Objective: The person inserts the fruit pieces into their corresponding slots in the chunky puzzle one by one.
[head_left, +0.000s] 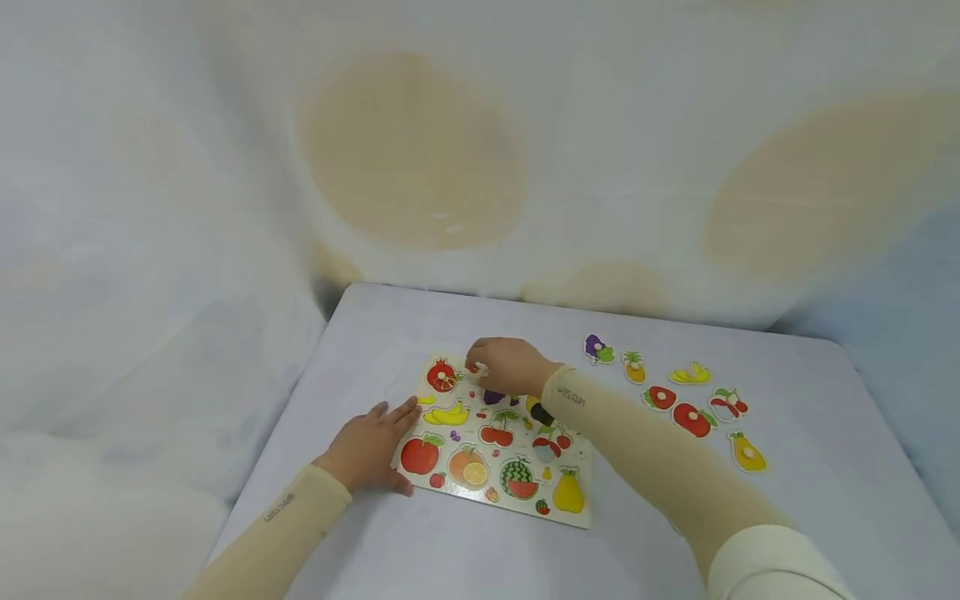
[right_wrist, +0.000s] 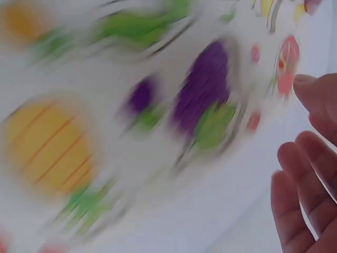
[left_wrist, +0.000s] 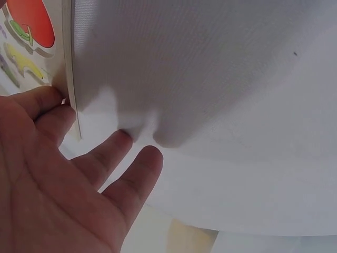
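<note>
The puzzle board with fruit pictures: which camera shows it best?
The head view, because it takes in most of the puzzle board, though the right hand hides part. The left wrist view shows only an edge, including a red apple; the right wrist view, a blurred section with purple grapes.

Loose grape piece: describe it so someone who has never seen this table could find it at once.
On the pale table, look right of the puzzle board, among the loose pieces. The leftmost is the grape piece, purple, unlike the yellow pineapple piece beside it.
</note>
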`<control>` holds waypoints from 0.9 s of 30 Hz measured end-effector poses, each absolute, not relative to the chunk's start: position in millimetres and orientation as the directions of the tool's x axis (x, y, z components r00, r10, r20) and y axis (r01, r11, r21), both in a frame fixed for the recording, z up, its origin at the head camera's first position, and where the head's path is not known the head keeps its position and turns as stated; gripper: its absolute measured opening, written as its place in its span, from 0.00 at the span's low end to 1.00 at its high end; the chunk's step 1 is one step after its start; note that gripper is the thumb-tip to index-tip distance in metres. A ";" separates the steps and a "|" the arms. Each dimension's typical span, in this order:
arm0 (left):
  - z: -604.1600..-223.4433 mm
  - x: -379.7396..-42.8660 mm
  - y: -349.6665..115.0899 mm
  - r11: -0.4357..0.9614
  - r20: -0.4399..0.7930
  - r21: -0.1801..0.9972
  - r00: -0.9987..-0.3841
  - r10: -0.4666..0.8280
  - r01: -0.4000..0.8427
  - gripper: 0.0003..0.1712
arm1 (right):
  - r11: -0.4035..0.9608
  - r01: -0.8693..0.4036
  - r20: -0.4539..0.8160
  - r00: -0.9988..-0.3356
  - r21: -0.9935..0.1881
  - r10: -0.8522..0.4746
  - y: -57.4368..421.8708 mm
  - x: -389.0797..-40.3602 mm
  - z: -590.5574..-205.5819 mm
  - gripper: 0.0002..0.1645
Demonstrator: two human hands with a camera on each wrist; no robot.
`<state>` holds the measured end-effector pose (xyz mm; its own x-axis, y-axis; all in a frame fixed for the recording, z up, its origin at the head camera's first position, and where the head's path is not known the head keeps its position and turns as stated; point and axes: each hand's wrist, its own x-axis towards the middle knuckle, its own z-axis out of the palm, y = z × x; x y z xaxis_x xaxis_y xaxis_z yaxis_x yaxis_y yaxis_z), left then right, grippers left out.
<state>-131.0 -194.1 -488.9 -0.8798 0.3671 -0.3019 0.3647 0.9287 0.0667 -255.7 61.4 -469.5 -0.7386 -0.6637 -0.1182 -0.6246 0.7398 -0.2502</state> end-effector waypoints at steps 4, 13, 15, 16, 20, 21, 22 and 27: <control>-489.7 -134.8 -199.4 0.932 -0.307 0.075 -0.881 0.360 0.355 0.69 | 0.776 -0.556 -0.131 -0.781 -0.298 -0.610 113.5 -246.1 -456.4 0.19; -490.9 -133.9 -214.8 0.936 -0.290 0.069 -0.890 0.350 0.346 0.68 | 0.888 -0.355 -0.118 -0.908 -0.293 -0.402 232.7 -224.1 -453.9 0.22; -490.5 -133.2 -216.5 0.936 -0.290 0.073 -0.891 0.350 0.344 0.68 | 0.904 -0.298 -0.126 -0.929 -0.306 -0.348 254.6 -218.2 -456.2 0.23; -490.0 -132.9 -217.1 0.936 -0.292 0.075 -0.890 0.349 0.343 0.68 | 0.912 -0.270 -0.131 -0.938 -0.309 -0.322 264.2 -215.1 -457.9 0.23; -490.0 -132.6 -219.2 0.939 -0.302 0.060 -0.890 0.341 0.340 0.68 | 0.930 -0.190 -0.150 -0.958 -0.315 -0.246 290.0 -203.7 -465.5 0.21; -489.6 -132.6 -219.4 0.938 -0.303 0.058 -0.890 0.342 0.341 0.68 | 0.931 -0.180 -0.152 -0.959 -0.319 -0.238 293.5 -201.2 -467.6 0.21; -489.3 -132.7 -219.4 0.939 -0.305 0.053 -0.890 0.339 0.340 0.68 | 0.932 -0.172 -0.151 -0.962 -0.319 -0.229 296.8 -199.4 -470.4 0.20; -488.2 -134.2 -216.8 0.931 -0.306 0.048 -0.882 0.359 0.362 0.68 | 0.937 -0.176 -0.122 -0.967 -0.302 -0.222 304.0 -192.2 -481.7 0.21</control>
